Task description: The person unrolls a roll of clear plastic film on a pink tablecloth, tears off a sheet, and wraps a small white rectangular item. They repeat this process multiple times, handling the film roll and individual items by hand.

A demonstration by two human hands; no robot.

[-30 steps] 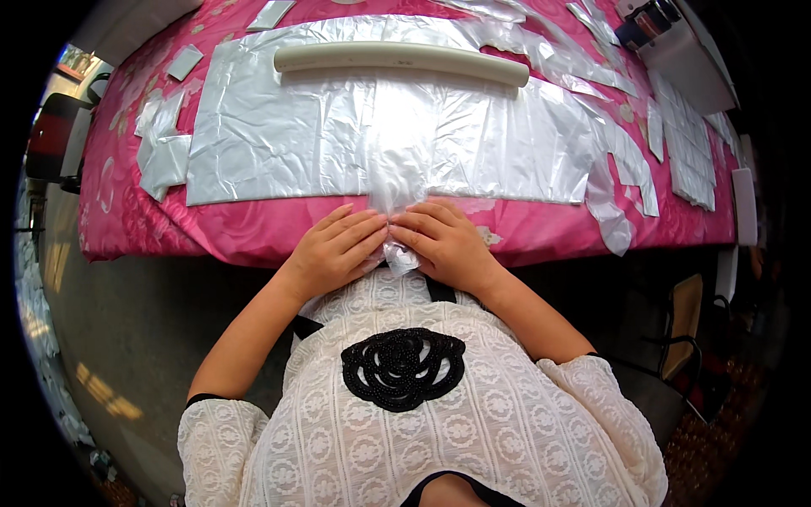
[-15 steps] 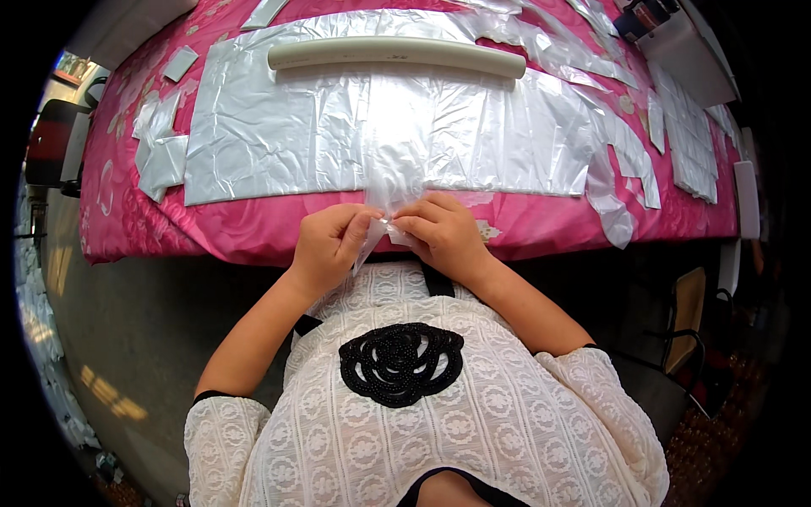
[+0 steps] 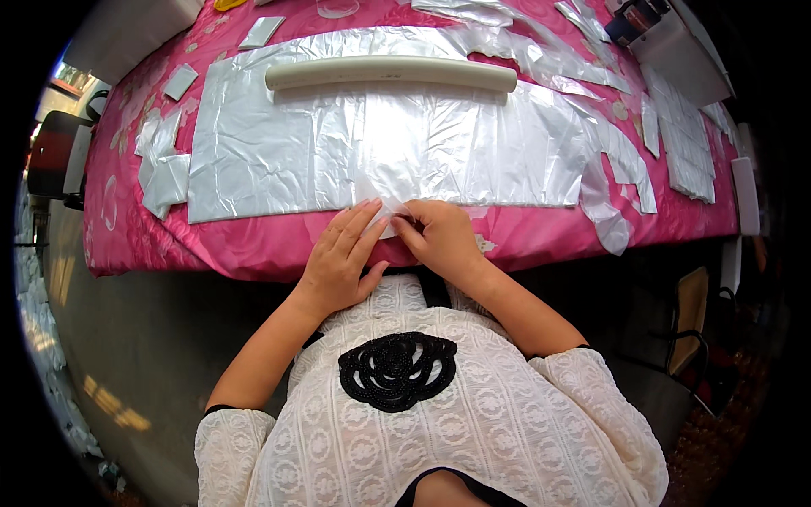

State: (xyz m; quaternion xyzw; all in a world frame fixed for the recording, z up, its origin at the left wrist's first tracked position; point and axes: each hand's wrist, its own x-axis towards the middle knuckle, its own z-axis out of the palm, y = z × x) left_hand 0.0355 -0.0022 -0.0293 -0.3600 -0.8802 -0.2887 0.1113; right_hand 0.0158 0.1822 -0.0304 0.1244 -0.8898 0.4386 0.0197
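A large flat stack of thin translucent plastic sheets or bags (image 3: 279,160) lies across the table's near side. At its front edge, my left hand (image 3: 338,258) rests with fingers stretched out, the fingertips against a loose piece of clear plastic film (image 3: 380,211). Thumb and fingers of my right hand (image 3: 441,241) are pinched on the same film, just right of the left fingertips. A pale, round tube (image 3: 389,70) lies lengthwise on top of the stack, beyond both hands.
Pink patterned cloth covers the table (image 3: 245,245). Torn plastic strips (image 3: 608,203) trail at the right, by stacked folded bags (image 3: 684,144). Small folded plastic packets (image 3: 167,182) sit at the left. A white box (image 3: 684,55) stands far right, and a chair (image 3: 688,321) below the table's right side.
My left hand has gone from a pinch on the film to stretched fingers. My right hand still pinches it. The film's upright gathered part has dropped lower, and the view has shifted slightly.
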